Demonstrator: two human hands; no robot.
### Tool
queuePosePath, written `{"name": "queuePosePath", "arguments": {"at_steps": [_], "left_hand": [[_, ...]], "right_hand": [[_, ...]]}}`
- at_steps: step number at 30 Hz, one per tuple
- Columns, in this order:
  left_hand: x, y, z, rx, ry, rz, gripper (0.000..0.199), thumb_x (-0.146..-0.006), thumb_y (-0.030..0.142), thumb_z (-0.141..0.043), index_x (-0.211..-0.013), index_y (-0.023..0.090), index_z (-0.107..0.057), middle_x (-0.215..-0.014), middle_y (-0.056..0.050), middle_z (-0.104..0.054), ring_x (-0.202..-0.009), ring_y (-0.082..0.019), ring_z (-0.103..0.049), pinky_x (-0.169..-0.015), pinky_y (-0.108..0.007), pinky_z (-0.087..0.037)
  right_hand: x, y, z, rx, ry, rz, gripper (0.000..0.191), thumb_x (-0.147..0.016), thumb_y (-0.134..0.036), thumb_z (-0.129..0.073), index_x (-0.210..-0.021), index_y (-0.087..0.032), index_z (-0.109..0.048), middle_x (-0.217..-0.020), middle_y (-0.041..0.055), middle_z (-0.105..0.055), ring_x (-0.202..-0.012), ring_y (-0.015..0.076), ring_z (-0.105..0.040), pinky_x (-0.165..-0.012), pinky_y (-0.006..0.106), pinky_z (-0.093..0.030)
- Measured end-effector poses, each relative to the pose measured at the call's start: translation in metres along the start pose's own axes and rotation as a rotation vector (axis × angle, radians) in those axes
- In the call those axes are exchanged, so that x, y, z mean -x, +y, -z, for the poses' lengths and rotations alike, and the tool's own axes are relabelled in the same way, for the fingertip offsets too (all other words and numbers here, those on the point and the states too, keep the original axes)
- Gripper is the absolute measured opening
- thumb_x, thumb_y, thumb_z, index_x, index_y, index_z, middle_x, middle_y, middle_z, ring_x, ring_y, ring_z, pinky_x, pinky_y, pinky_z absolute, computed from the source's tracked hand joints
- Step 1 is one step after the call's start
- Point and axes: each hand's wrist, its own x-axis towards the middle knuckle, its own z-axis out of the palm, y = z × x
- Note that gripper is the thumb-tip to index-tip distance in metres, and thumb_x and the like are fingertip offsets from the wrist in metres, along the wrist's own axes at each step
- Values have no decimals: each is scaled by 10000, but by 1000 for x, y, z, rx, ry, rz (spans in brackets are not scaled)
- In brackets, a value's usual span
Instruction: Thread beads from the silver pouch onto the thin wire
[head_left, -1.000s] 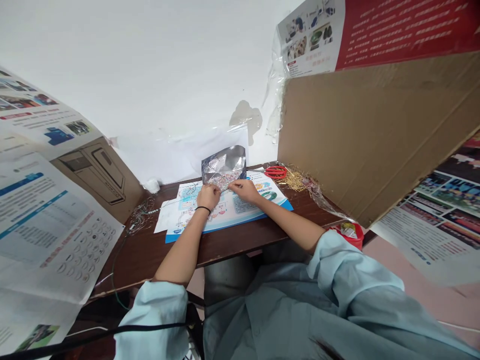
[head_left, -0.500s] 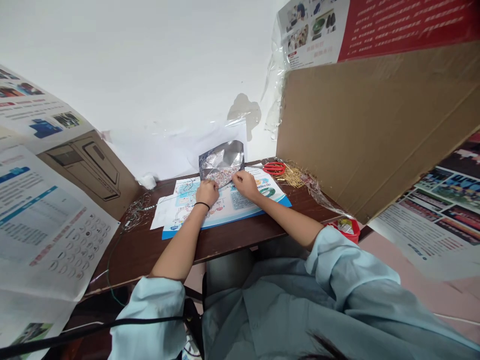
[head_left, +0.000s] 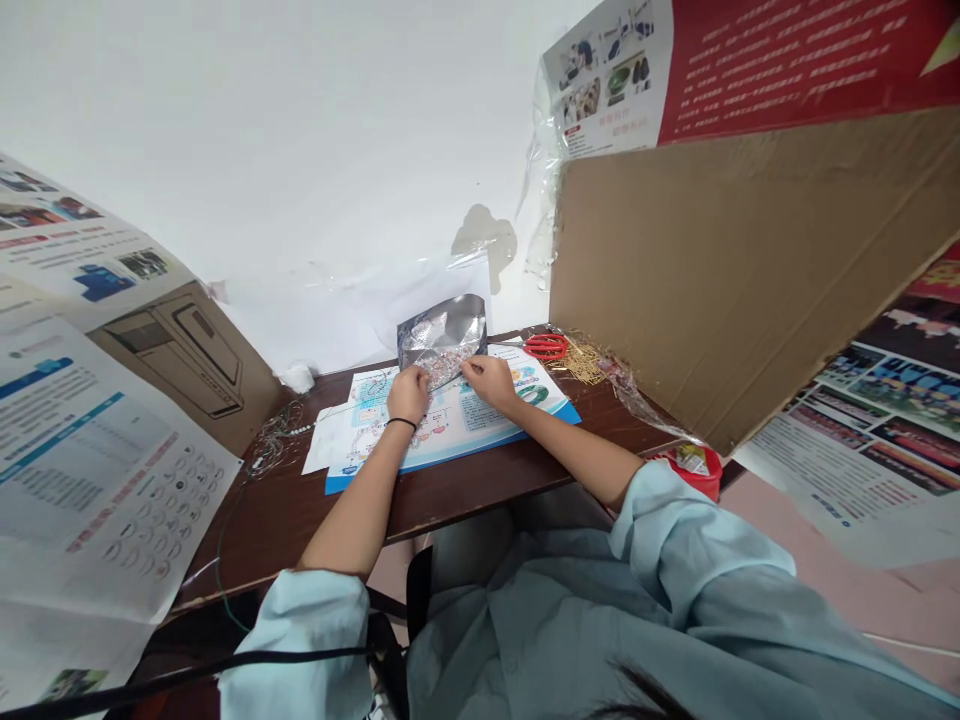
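Observation:
An opened silvery pouch [head_left: 466, 318] leans near the wall, with many small pale and pink beads [head_left: 442, 366] in its lower part. My left hand [head_left: 409, 394], a black band on its wrist, is closed at the pouch's lower left edge. From it a thin thread [head_left: 351, 405] seems to run left toward a few white beads [head_left: 301, 430]. At the lower right edge of the pouch, my right hand [head_left: 489, 380] is pinched together; what lies between its fingertips is too small to make out. Beneath both hands is a printed sheet [head_left: 480, 412].
Red-handled scissors [head_left: 546, 347] lie right of the pouch, beside a heap of thin golden sticks [head_left: 586, 360]. Tangled clear line [head_left: 274, 445] is on the left of the brown table [head_left: 450, 497]. Cardboard walls [head_left: 720, 270] flank both sides. A red container [head_left: 697, 470] stands at the right edge.
The head view has tilted slightly, so the scene sits a little lower. My left hand has turned and shifted slightly left; my right hand stays pinched by the pouch.

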Motion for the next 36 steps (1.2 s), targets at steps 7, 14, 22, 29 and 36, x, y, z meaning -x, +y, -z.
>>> {"name": "queuePosePath", "arguments": {"at_steps": [7,14,22,29,36], "left_hand": [[9,22,-3,699,-31,194,74,-871,256,-542,-824,199,-540,-809,-38,-714,-669,-139,-610,-623,-247,-455],[16,34,-15,954,-81,217,97,-792,252,-596,-777,187,-525,-843,-38,-709,-682,-110,-615,-530,-185,-427],[11,25,-24,900,21,122,13,-787,181,-568,-787,188,-558,-727,-2,-637,-620,-97,-555,-591,-211,-450],[10,26,-21,811,46,74,43,-819,154,-530,-814,195,-541,-719,10,-597,-658,-118,-576,-681,-244,-485],[20,29,-11,457,89,-144,79,-876,209,-527,-893,197,-604,-883,-46,-693,-831,-172,-639,-816,-302,-507]], "right_hand": [[-1,2,-1,-3,-67,82,307,-898,-268,-507,-604,-194,-455,-627,-24,-481,-638,119,-404,-622,256,-240],[2,3,-5,83,-191,79,315,-898,-265,-536,-594,-196,-498,-579,-32,-462,-597,119,-363,-609,257,-227],[4,3,-6,-7,-268,134,348,-869,-240,-544,-537,-187,-454,-520,-55,-415,-573,100,-364,-604,252,-225],[1,6,-8,-324,-371,-55,267,-867,-220,-550,-624,-161,-645,-632,-8,-650,-647,110,-537,-670,222,-364],[1,10,-11,-811,-467,-344,270,-750,-390,-746,-659,-154,-653,-651,4,-652,-557,78,-446,-527,215,-311]]}}
